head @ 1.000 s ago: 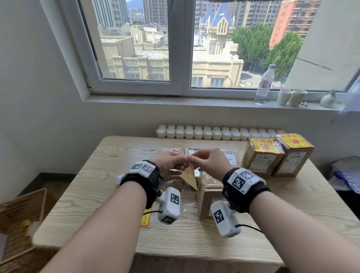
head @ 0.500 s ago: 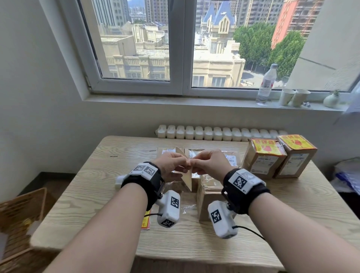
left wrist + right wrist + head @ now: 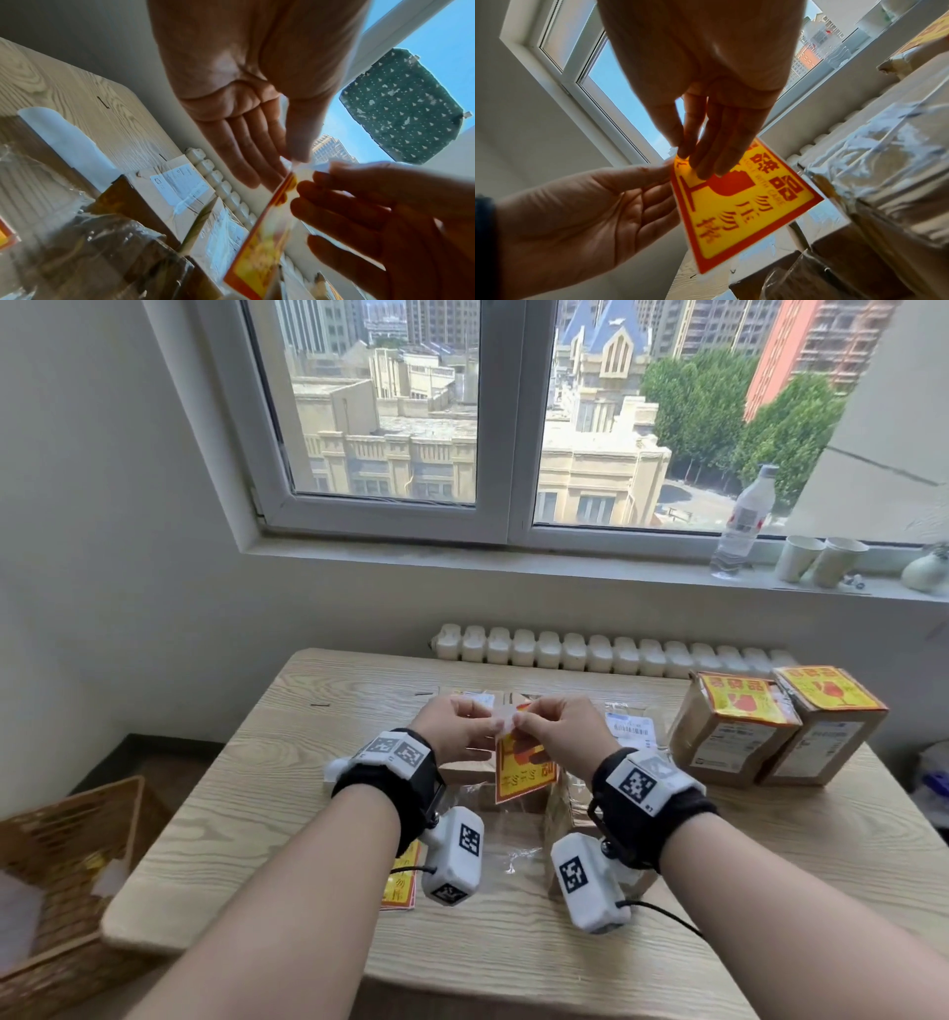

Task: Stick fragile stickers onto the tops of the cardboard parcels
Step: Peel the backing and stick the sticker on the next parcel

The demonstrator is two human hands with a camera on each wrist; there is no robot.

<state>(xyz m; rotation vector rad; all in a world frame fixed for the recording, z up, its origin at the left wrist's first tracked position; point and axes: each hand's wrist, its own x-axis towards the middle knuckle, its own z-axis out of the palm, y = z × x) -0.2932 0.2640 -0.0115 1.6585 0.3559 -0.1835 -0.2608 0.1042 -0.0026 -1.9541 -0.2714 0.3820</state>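
Observation:
A yellow and red fragile sticker (image 3: 524, 773) hangs over the middle of the table, printed face toward me. My left hand (image 3: 494, 724) pinches the white backing corner (image 3: 303, 165) at its top. My right hand (image 3: 519, 721) pinches the sticker (image 3: 744, 203) itself beside that corner. Below the hands lie tape-wrapped cardboard parcels (image 3: 570, 809) with bare tops. Two parcels at the right, one (image 3: 729, 737) beside the other (image 3: 827, 726), carry the same sticker on top. More stickers (image 3: 400, 883) lie in a small pile under my left wrist.
The wooden table (image 3: 287, 824) stands against a white radiator (image 3: 606, 652) under the window. A wicker basket (image 3: 67, 865) sits on the floor at the left. On the sill are a water bottle (image 3: 744, 521) and two paper cups (image 3: 821, 559).
The sticker has turned from edge-on to face me. A white backing corner now shows between the two hands' fingertips, which stay together above the parcels.

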